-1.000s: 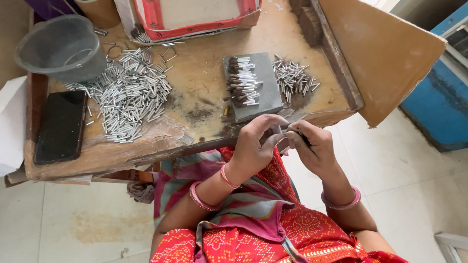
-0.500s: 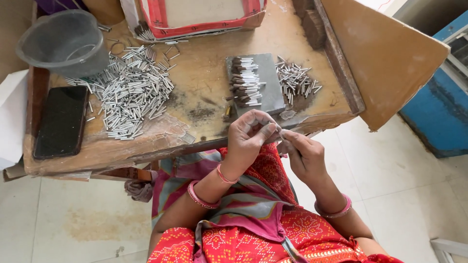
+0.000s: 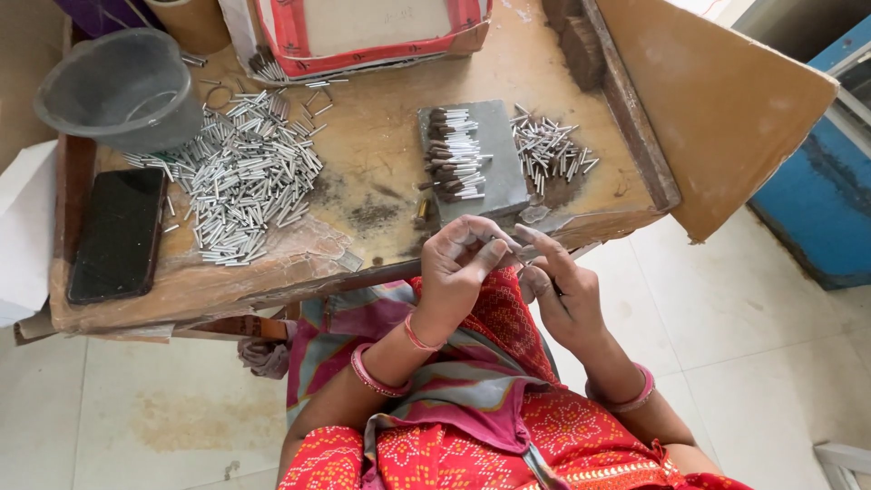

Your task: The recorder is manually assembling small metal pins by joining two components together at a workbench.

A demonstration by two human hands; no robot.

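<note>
Both hands meet at the near edge of the tabletop (image 3: 363, 154): left hand (image 3: 458, 268) and right hand (image 3: 558, 290) are pinched together on what looks like a small metal tube (image 3: 519, 257), mostly hidden by fingers. Done so far, judging by layout: a row of dark-tipped tubes (image 3: 451, 154) lies on a grey slab (image 3: 490, 150). Left: a big loose pile of plain tubes (image 3: 240, 177) and a smaller pile (image 3: 547, 150). Worn, stained wooden surface; grey bowl (image 3: 122, 86), black phone (image 3: 113, 234); pale tiled floor (image 3: 163, 408).
</note>
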